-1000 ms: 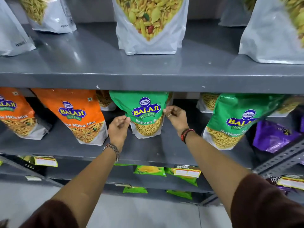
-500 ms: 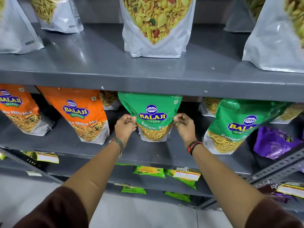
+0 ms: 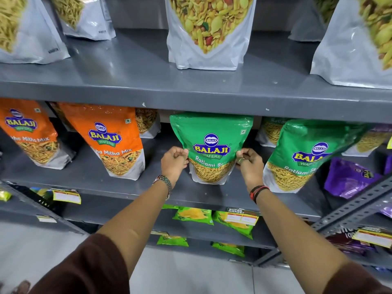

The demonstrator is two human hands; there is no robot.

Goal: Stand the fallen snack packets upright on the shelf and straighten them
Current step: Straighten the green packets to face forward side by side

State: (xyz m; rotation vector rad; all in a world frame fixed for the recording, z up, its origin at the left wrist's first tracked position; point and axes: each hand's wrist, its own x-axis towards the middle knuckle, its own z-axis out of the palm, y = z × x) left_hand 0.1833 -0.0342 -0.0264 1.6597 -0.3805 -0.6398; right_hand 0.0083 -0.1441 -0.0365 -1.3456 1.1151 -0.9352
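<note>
A green Balaji Ratlami Sev packet (image 3: pixel 211 141) stands upright in the middle of the grey middle shelf (image 3: pixel 89 177). My left hand (image 3: pixel 174 163) pinches its left edge and my right hand (image 3: pixel 250 164) pinches its right edge, both at mid height. A second green packet (image 3: pixel 305 153) stands to the right, leaning left at the top. Two orange Mitha Mix packets (image 3: pixel 114 141) (image 3: pixel 29 134) stand to the left, tilted.
More packets stand behind the front row. A purple packet (image 3: pixel 350 179) lies at the far right. White pouches (image 3: pixel 210 32) stand on the shelf above. Small green packets (image 3: pixel 193 215) and price tags sit on lower shelves. A perforated metal upright (image 3: pixel 352 206) crosses the right.
Both hands have kept their grip on the green packet's sides. The packet now sits squarer and more upright between them, and my view has come closer to the shelf.
</note>
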